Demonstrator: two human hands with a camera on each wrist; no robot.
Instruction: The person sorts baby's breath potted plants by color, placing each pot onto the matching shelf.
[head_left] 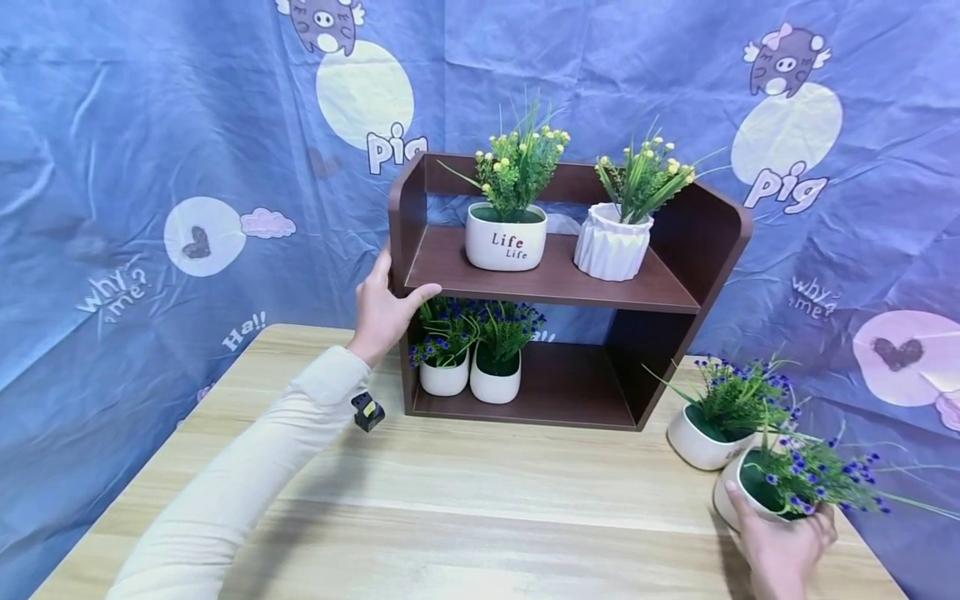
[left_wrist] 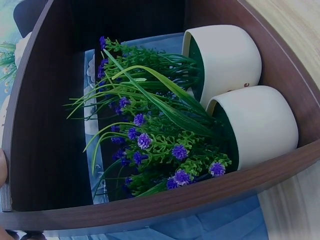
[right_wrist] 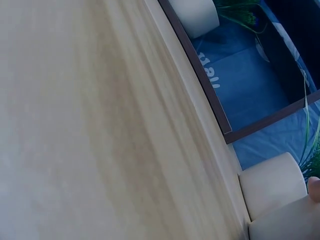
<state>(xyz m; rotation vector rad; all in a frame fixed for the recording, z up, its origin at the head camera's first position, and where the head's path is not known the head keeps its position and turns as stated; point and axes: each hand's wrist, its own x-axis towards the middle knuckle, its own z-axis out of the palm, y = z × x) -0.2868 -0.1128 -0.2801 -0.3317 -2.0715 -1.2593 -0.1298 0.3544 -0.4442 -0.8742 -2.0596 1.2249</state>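
A dark brown two-tier shelf (head_left: 562,298) stands on the table. My left hand (head_left: 381,310) grips its left side panel, thumb at the front edge and fingers round the outside. At the table's right, my right hand (head_left: 786,542) holds a white pot of purple flowers (head_left: 817,473), with the thumb on the near wall. A similar purple-flowered pot (head_left: 703,442) stands just behind it, beside the shelf. In the right wrist view, only a fingertip (right_wrist: 314,189) shows over the held pot (right_wrist: 287,222). Two more purple-flowered pots (left_wrist: 265,127) sit together at the lower tier's left end.
On the upper tier stand a white "Life" pot (head_left: 506,242) with yellow flowers and a ribbed white pot (head_left: 611,246), also yellow-flowered. Behind the wooden table (head_left: 480,492) hangs a blue printed cloth (head_left: 187,125). The shelf's right panel (head_left: 723,242) rises left of the right-hand pots.
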